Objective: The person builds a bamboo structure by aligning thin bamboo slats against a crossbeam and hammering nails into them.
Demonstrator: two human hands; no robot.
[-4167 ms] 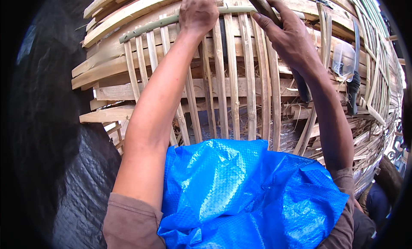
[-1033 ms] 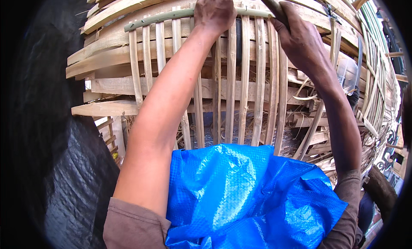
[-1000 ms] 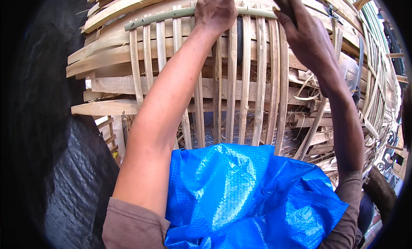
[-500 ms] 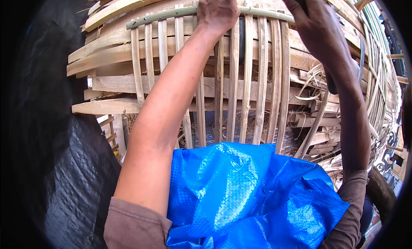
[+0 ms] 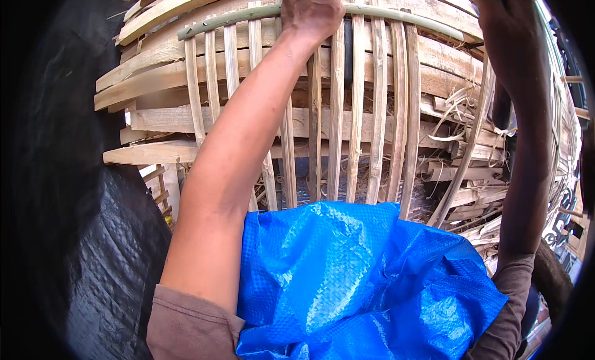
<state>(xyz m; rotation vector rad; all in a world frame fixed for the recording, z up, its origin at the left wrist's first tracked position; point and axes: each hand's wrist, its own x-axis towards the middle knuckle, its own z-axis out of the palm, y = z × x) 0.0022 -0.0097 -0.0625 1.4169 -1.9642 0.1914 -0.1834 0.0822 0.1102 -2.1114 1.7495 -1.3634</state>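
My left hand (image 5: pixel 312 14) is closed around the middle of a pale green pole (image 5: pixel 243 16), at the top of the view. Slim wooden slats (image 5: pixel 335 112) run from this pole toward me, side by side with gaps between them, like a rack. Their near ends pass behind a blue woven plastic sheet (image 5: pixel 334 273) over my lap. Up at the far right is my right hand (image 5: pixel 509 25), beyond the pole's right end. It is in shadow and cut by the frame, so its fingers cannot be made out. A dark object (image 5: pixel 501 107) shows beside the right forearm, its kind unclear.
Stacked pale wooden planks (image 5: pixel 149 153) lie beneath the rack. Loose shavings (image 5: pixel 455 115) and split wood pieces are heaped at right, with a bent strip (image 5: pixel 474 143) near my right forearm. Black plastic sheeting (image 5: pixel 118 267) covers the left side. Long thin strips (image 5: pixel 561 155) bundle along the right edge.
My right hand has moved right, away from the pole, uncovering its right end. My left hand keeps its grip on the pole, and the view has shifted slightly.
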